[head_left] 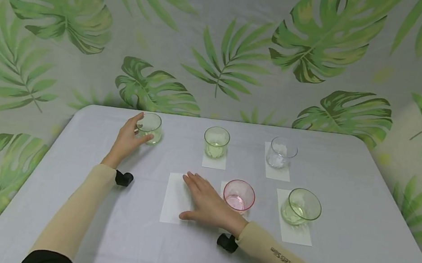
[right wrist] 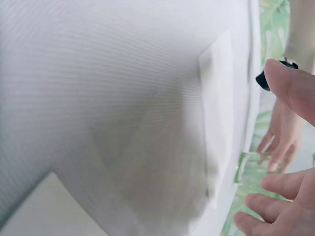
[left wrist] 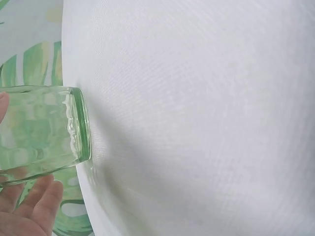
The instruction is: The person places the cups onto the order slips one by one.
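Note:
At the far left of the table, my left hand (head_left: pixel 128 138) holds a pale green glass (head_left: pixel 150 128), thumb on the near side and fingers round the other. The left wrist view shows the glass (left wrist: pixel 42 130) upright at the tabletop, between the thumb and the fingers (left wrist: pixel 42 201). My right hand (head_left: pixel 210 204) is spread, palm down, above a white paper card (head_left: pixel 174 196), with nothing in it. It partly covers that card and another beneath the pink glass (head_left: pixel 239 197), which stands just beyond the wrist.
On the back row, a green glass (head_left: pixel 216 143) and a clear glass (head_left: pixel 281 153) stand on white cards. Front right, a larger green glass (head_left: pixel 301 207) sits on its own card (head_left: pixel 297 236). A leaf-print cloth (head_left: pixel 251 1) hangs behind the white table (head_left: pixel 152 250).

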Tool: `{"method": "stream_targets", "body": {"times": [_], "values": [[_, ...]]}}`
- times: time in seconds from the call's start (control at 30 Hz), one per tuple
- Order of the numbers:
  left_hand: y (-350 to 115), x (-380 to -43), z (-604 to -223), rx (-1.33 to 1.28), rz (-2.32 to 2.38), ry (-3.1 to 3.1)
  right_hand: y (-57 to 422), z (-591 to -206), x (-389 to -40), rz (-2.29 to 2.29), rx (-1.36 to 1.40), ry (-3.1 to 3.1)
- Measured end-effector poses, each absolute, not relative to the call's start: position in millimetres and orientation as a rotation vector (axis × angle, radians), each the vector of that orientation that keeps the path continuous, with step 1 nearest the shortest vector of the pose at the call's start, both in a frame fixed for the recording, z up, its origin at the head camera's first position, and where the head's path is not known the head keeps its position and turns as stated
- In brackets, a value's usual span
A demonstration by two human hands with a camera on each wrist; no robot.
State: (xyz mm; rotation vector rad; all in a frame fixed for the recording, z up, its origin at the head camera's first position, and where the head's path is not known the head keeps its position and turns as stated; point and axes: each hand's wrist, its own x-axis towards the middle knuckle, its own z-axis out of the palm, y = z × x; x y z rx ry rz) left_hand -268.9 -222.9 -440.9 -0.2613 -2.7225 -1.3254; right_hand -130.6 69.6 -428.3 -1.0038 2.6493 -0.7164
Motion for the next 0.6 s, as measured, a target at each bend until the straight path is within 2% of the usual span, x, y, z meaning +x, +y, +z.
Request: {"method": "stream_targets", "body": {"times": [0.6], "values": [[-220, -264, -442, -0.215, -1.362, -2.646, 67, -446, -132, -0.590, -0.891, 2.631]]}}
